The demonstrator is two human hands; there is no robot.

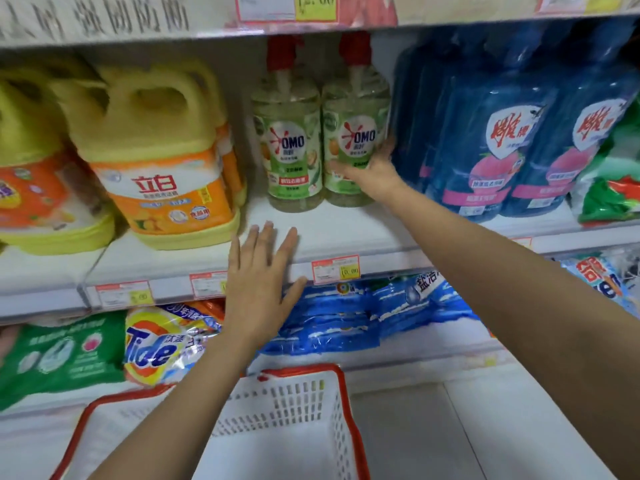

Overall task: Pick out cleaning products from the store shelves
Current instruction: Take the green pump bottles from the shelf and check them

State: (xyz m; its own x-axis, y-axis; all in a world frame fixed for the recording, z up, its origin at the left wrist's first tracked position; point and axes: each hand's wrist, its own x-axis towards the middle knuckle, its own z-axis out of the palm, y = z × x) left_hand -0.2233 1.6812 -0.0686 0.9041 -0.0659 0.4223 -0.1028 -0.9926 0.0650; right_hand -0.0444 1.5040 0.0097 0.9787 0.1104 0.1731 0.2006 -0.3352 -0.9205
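Head view only. The step in hand is judged to be the pick of one dish-soap bottle from the middle shelf (339, 230). Two clear green-labelled pump bottles are seen upright, side by side and touching, at the back of the shelf. The right bottle (351, 109) is gripped low on its body by the right hand (375, 173): the thumb is laid across the front of the label and the fingers are wrapped up its right side, against the blue refill packs (485, 140). The bottle's base is seen down on the shelf, so no lift is read yet. The left bottle (289, 150) is untouched. The left hand (259, 282) is held flat with fingers straight and spread, nothing held, in front of the shelf lip near a price tag (335, 269); contact with the lip cannot be told. Yellow jugs (159, 150) are stocked to the left, with bagged detergent (159, 344) on the shelf below. A white basket (298, 403) with a red rim is placed below the hands; nothing is visible in the part shown. Next move, as judged: the bottle has to be drawn forward and clear of its neighbour and the blue packs, with the red pump head kept under the upper shelf, then lowered into the basket. Risk: the left bottle may be tipped if it is dragged along.
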